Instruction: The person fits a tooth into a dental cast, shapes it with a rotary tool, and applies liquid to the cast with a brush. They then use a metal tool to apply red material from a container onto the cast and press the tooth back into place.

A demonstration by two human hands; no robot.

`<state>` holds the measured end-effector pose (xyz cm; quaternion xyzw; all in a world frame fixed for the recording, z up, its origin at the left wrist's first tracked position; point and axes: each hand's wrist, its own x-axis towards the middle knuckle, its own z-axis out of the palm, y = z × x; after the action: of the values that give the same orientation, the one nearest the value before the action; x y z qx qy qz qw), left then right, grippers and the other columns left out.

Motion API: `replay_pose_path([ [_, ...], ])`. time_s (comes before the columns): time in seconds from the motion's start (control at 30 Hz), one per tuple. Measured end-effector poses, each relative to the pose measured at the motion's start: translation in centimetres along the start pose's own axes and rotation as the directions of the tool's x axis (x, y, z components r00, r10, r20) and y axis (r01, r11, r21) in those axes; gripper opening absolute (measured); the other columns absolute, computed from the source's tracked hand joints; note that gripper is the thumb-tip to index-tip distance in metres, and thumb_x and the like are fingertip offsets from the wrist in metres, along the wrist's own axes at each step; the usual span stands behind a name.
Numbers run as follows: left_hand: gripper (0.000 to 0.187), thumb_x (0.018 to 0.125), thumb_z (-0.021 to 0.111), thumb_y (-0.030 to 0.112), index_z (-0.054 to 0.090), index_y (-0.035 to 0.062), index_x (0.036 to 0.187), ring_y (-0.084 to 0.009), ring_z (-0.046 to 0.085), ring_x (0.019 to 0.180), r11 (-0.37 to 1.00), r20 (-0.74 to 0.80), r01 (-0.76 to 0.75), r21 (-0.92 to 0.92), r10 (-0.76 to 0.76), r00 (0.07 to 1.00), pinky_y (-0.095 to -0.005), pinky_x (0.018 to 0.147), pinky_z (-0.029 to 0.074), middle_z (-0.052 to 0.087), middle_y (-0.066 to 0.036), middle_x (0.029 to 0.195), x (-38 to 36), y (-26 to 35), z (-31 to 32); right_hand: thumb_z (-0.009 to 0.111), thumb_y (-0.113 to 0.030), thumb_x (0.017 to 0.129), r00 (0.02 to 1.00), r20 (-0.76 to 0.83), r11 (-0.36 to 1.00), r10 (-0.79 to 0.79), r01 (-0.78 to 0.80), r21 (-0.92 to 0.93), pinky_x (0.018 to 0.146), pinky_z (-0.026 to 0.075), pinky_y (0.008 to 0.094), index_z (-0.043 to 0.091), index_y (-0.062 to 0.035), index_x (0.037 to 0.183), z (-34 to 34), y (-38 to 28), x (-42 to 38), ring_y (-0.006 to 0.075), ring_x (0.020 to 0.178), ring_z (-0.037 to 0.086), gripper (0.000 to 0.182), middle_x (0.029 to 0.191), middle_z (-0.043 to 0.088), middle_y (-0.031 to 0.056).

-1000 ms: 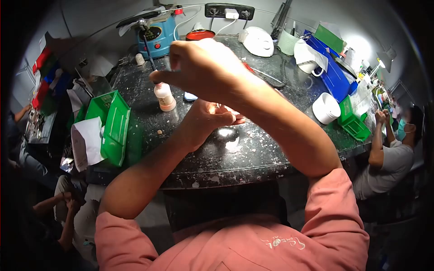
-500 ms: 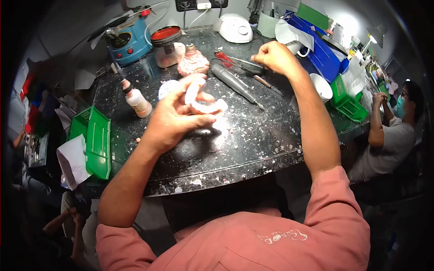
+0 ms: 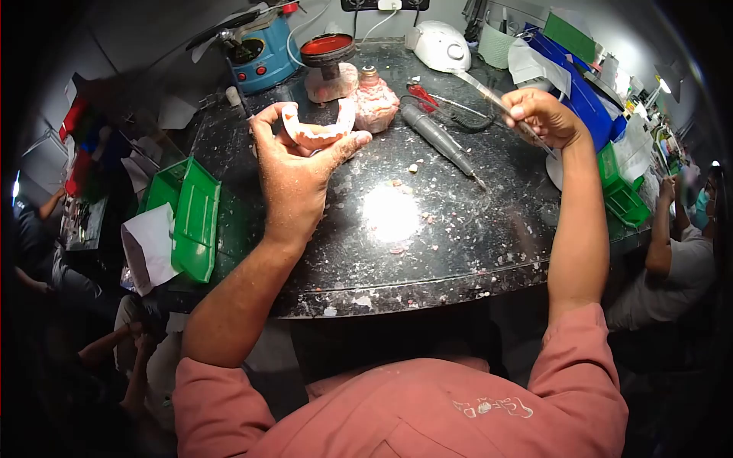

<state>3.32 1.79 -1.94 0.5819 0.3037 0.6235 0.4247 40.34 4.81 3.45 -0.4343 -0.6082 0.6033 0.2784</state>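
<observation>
My left hand (image 3: pixel 294 179) is closed around a horseshoe-shaped denture (image 3: pixel 319 140), with its row of pale teeth held up above the bench. The thumb presses on its right side, and the fingers behind it are partly hidden. Over at the right, my right hand (image 3: pixel 546 120) grips a thin metal spatula (image 3: pixel 485 90) between thumb and fingers. Its flat end points up and left, near a white rounded device (image 3: pixel 441 47). Below and left of that hand lies a grey handpiece (image 3: pixel 439 139). A bottle covered in pink lumps (image 3: pixel 376 103) stands just behind the denture.
A dish of red material (image 3: pixel 328 46) and a blue machine (image 3: pixel 263 65) stand at the back left. Green trays (image 3: pixel 197 221) flank the bench (image 3: pixel 366 278), which is strewn with chips. A co-worker (image 3: pixel 672 259) sits at the far right.
My right hand has lifted the metal spatula off the bench and come toward me. My left hand has turned the denture more upright. The head view has shifted slightly.
</observation>
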Motion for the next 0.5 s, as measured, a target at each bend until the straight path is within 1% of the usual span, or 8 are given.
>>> replay_pose_path([
  [0.03,0.068,0.077,0.079,-0.005,0.031,0.0024,0.126,-0.0172,0.065,0.093,1.0,-0.007,0.0,0.01,0.0,1.0,-0.0282,0.084,0.056,0.06,-0.012,0.1,0.1,0.1,-0.1,0.067,-0.024,0.085,0.998,0.019,0.993,-0.055,0.053,0.106,0.04,0.028,0.0132,0.062,-0.0058,0.089,-0.5,0.3,0.7,-0.0027,0.043,0.04,0.02,0.059,0.053,-0.0079],
  [0.13,0.071,0.075,0.084,0.001,0.031,0.0009,0.122,-0.0113,0.06,0.086,0.987,-0.08,-0.068,0.145,0.08,0.994,-0.0237,0.08,0.053,0.054,-0.007,0.096,0.1,0.0,-0.1,0.066,-0.027,0.088,0.931,-0.227,0.877,-0.287,0.351,0.329,0.053,0.039,0.0198,0.06,-0.007,0.096,0.1,2.7,4.0,0.0003,0.054,0.046,0.023,0.066,0.052,-0.0076],
  [0.23,0.07,0.074,0.085,0.001,0.031,0.0018,0.12,-0.0105,0.059,0.085,0.987,-0.094,-0.067,0.145,0.081,0.992,-0.0224,0.079,0.052,0.052,-0.005,0.095,0.2,0.1,-0.2,0.065,-0.02,0.091,0.796,-0.443,0.741,-0.412,0.576,0.346,0.061,0.047,0.0221,0.058,-0.0093,0.099,2.3,3.3,6.2,0.0076,0.071,0.054,0.016,0.079,0.057,-0.0016],
  [0.3,0.07,0.074,0.085,0.002,0.031,0.0019,0.118,-0.0095,0.058,0.085,0.979,-0.104,-0.055,0.197,0.077,0.992,-0.0212,0.078,0.052,0.049,-0.004,0.095,0.4,-0.3,-0.6,0.064,-0.018,0.092,0.76,-0.478,0.708,-0.439,0.621,0.336,0.065,0.05,0.0238,0.057,-0.0094,0.099,3.4,3.4,7.1,0.009,0.073,0.057,0.012,0.082,0.06,0.0001],
  [0.37,0.076,0.069,0.091,0.01,0.03,0.0014,0.114,-0.0118,0.056,0.088,0.95,-0.086,-0.109,0.293,0.14,0.986,-0.0201,0.072,0.053,0.042,-0.01,0.105,0.8,-0.8,-1.1,0.063,-0.017,0.093,0.671,-0.563,0.711,-0.482,0.675,0.197,0.066,0.052,0.0249,0.057,-0.0092,0.099,4.0,3.3,7.5,0.0101,0.076,0.06,0.012,0.084,0.062,0.0021],
  [0.4,0.075,0.07,0.091,0.01,0.03,0.0013,0.113,-0.0109,0.055,0.085,0.978,-0.082,-0.093,0.185,0.11,0.991,-0.0193,0.071,0.051,0.043,-0.01,0.104,0.6,-0.6,-0.9,0.063,-0.017,0.094,0.658,-0.565,0.705,-0.498,0.687,0.179,0.066,0.052,0.0258,0.057,-0.0091,0.099,3.9,3.4,7.6,0.0112,0.077,0.062,0.011,0.086,0.063,0.0034],
  [0.43,0.075,0.07,0.091,0.01,0.03,0.0013,0.113,-0.0109,0.055,0.085,0.979,-0.082,-0.09,0.185,0.107,0.991,-0.0193,0.071,0.051,0.043,-0.01,0.104,0.6,-0.4,-0.8,0.063,-0.017,0.094,0.66,-0.565,0.706,-0.495,0.685,0.181,0.066,0.052,0.0258,0.057,-0.0091,0.099,4.0,3.5,7.7,0.0112,0.077,0.062,0.011,0.086,0.063,0.0034],
  [0.5,0.074,0.07,0.09,0.01,0.031,0.0015,0.112,-0.0103,0.055,0.085,0.974,-0.084,-0.084,0.212,0.104,0.991,-0.0184,0.072,0.05,0.043,-0.009,0.103,0.5,-0.4,-0.8,0.061,-0.019,0.095,0.565,-0.642,0.702,-0.518,0.71,0.059,0.067,0.053,0.0265,0.057,-0.0084,0.101,4.6,3.3,7.8,0.0121,0.077,0.063,0.013,0.088,0.065,0.0049],
])
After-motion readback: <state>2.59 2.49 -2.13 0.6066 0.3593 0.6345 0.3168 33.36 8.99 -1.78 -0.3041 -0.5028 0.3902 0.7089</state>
